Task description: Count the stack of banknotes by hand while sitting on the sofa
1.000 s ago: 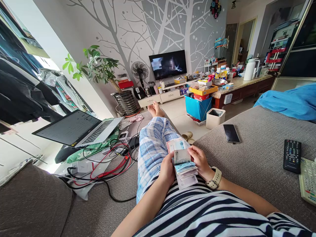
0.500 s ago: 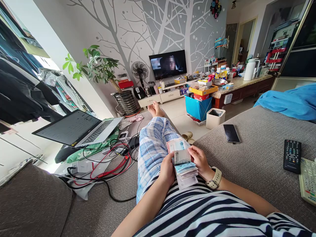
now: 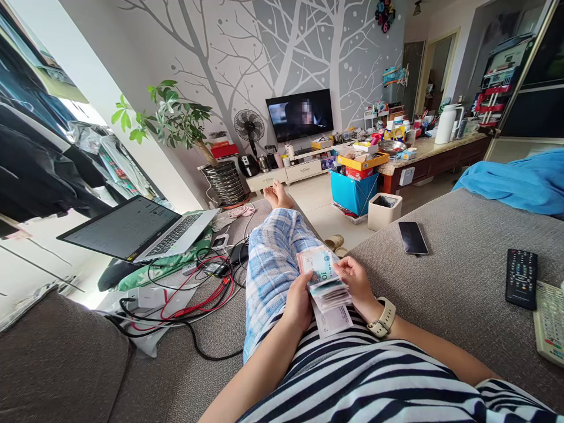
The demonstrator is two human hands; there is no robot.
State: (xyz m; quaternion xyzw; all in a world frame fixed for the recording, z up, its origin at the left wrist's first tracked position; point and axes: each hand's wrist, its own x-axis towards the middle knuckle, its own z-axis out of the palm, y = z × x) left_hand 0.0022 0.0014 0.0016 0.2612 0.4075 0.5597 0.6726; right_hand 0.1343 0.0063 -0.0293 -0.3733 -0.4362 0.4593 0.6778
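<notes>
centrally, banknotes [image 3: 328, 295] between left grip [image 3: 299, 302], right grip [image 3: 359, 288]

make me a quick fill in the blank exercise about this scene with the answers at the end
1. The right hand, with a watch on its wrist, and the ____ hand hold banknotes.
2. The cables beside the laptop are black, white and ____.
3. In the picture, the remote lies to the ____ of the phone.
4. Of the shirt and the trousers, the striped one is the ____.

Missing words: left; red; right; shirt.
</notes>
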